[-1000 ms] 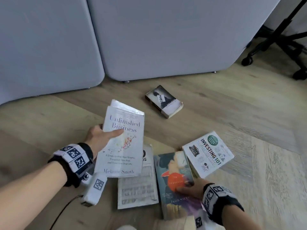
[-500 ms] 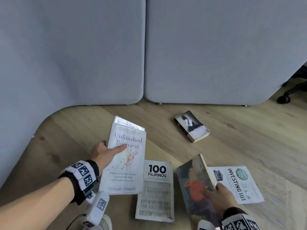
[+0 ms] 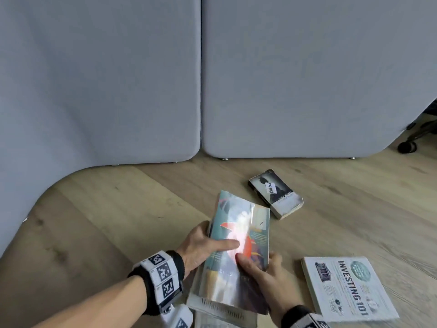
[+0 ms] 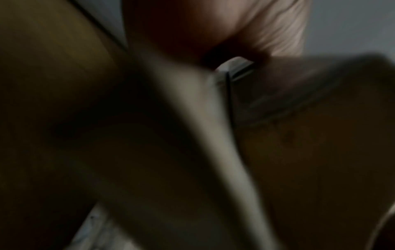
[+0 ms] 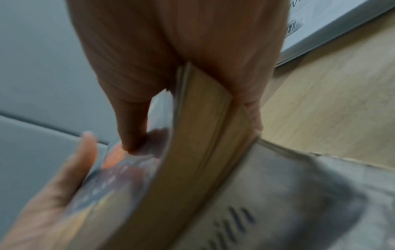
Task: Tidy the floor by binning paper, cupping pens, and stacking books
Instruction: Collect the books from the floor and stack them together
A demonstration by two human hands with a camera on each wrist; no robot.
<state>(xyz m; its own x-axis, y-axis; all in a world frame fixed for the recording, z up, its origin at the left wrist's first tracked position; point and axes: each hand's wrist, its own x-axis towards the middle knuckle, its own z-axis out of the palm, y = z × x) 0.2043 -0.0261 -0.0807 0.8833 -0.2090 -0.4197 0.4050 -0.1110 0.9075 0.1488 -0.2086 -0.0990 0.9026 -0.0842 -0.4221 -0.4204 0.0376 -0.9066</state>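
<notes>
The glossy paperback (image 3: pixel 238 254) with the teal and orange cover sits low in the middle of the head view, lying on top of the white Melanie Smith book (image 3: pixel 222 312), whose lower edge and author name peek out beneath it. Both hands have hold of it. The right hand (image 3: pixel 262 271) pinches its right edge — thumb pressed on the cover, fingers under the page block — and the right wrist view shows the yellowed pages (image 5: pixel 198 152) wedged between thumb and fingers, so this grip is closed on the book. The left hand (image 3: pixel 201 247) is at the left edge, thumb laid flat across the cover and pointing right, the other fingers hidden behind the books; its grip seems to clasp both volumes, though the left wrist view is too dark and blurred to confirm.

Beneath the white book a corner of another printed book (image 3: pixel 212 324) shows at the bottom edge. Just to the right, apart from the pile, the Investing 101 book (image 3: pixel 347 287) lies flat on the wooden floor (image 3: pixel 118 221). Farther back a small worn black-and-white paperback (image 3: pixel 275 194) lies at an angle. Grey upholstered panels (image 3: pixel 295 79) stand behind, and a chair castor (image 3: pixel 406 147) shows at the far right.
</notes>
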